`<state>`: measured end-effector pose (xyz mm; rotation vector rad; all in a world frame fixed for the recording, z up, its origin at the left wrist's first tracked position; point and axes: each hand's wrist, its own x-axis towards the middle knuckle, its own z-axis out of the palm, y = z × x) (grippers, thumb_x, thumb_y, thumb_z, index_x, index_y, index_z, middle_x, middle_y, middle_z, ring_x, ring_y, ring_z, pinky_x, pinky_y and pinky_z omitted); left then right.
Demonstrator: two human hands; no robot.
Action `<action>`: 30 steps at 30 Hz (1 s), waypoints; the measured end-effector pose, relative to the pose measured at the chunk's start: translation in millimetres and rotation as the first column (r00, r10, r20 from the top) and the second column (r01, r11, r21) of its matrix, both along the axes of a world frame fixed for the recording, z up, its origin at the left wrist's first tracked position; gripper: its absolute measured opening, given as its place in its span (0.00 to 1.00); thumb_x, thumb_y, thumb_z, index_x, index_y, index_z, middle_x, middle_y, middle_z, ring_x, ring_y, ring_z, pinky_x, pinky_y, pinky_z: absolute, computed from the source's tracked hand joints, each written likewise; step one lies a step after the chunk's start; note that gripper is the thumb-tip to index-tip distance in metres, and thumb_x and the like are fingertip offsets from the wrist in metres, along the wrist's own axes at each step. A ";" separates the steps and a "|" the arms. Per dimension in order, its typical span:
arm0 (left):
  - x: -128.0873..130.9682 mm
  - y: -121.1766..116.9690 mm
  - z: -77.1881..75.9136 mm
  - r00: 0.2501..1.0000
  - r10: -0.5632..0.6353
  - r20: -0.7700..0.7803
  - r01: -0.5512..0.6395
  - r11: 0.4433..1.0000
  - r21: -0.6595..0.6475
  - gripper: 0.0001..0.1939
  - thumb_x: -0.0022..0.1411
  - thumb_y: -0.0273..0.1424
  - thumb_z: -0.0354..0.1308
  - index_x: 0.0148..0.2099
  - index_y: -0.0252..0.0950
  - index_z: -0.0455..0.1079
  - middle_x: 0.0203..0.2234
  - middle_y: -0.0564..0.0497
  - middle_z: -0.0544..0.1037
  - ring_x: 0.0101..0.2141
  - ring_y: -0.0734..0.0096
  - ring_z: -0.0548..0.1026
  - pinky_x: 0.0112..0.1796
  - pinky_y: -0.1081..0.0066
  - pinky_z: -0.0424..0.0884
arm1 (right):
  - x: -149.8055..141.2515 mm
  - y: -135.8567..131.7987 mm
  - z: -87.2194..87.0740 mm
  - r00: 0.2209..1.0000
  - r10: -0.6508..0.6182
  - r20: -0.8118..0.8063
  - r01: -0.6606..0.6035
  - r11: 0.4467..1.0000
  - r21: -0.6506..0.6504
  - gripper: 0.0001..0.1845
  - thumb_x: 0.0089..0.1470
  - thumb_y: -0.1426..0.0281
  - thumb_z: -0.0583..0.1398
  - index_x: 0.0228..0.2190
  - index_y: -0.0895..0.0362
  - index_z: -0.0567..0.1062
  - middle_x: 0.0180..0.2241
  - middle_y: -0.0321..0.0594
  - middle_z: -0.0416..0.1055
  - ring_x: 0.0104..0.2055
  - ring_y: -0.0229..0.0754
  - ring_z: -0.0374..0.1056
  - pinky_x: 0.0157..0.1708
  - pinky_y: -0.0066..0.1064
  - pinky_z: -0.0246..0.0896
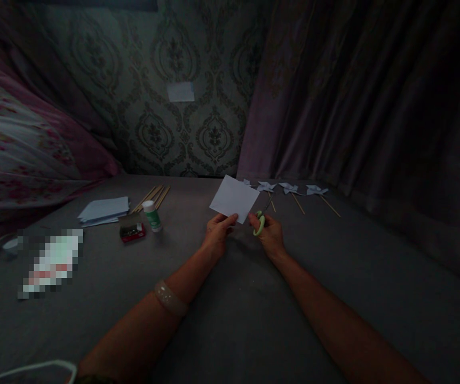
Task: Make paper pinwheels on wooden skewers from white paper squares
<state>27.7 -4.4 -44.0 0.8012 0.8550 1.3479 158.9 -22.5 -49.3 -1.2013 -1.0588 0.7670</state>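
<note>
Pinched by its lower edge, a square sheet of white paper (pixel 235 198) is held up in my left hand (pixel 217 234), its corners pointing up and down. My right hand (pixel 270 237) grips a pair of scissors (pixel 259 226) with pale green handles, the blades pointing up and away to the right of the paper. The blades are apart from the sheet. Beyond my right hand, several paper pinwheels (pixel 289 188) on thin wooden sticks lie in a row. A clear bangle is on my left forearm.
On the left are a stack of white paper (pixel 105 210), several wooden sticks (pixel 161 197), a white and green bottle (pixel 152 216) and a small open red box (pixel 133 232). A blurred-out packet (pixel 54 262) lies nearer. A white cord (pixel 25 367) crosses the lower left. Curtains hang on both sides.
</note>
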 end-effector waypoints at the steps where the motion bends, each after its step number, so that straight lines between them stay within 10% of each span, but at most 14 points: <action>1: -2.2 2.6 0.5 1.000 0.019 0.008 -0.019 1.000 0.004 0.16 0.34 0.33 0.72 0.26 0.35 0.72 0.23 0.52 0.73 0.26 0.75 0.68 0.28 0.73 0.60 | 0.4 -1.0 0.6 0.999 0.025 0.030 -0.024 0.999 -0.033 0.25 0.35 0.47 0.65 0.20 0.56 0.69 0.19 0.33 0.63 0.24 0.35 0.56 0.25 0.29 0.53; 13: -13.4 12.6 12.1 0.992 0.079 0.102 -0.080 0.997 0.015 0.15 0.33 0.32 0.72 0.24 0.34 0.70 0.23 0.53 0.73 0.26 0.76 0.69 0.29 0.74 0.61 | -5.6 -13.6 1.5 0.754 0.421 0.504 -0.311 0.905 -0.292 0.28 0.46 0.43 0.56 0.18 0.56 0.67 0.19 0.32 0.64 0.26 0.39 0.61 0.33 0.32 0.52; 30: -8.3 7.1 12.6 0.992 0.014 0.129 -0.015 1.000 0.002 0.16 0.35 0.32 0.72 0.26 0.33 0.71 0.26 0.49 0.77 0.29 0.71 0.74 0.32 0.71 0.64 | -2.5 -12.1 -4.2 0.768 0.500 0.400 -0.438 0.866 -0.243 0.28 0.48 0.45 0.57 0.18 0.58 0.71 0.19 0.34 0.65 0.24 0.37 0.59 0.26 0.28 0.52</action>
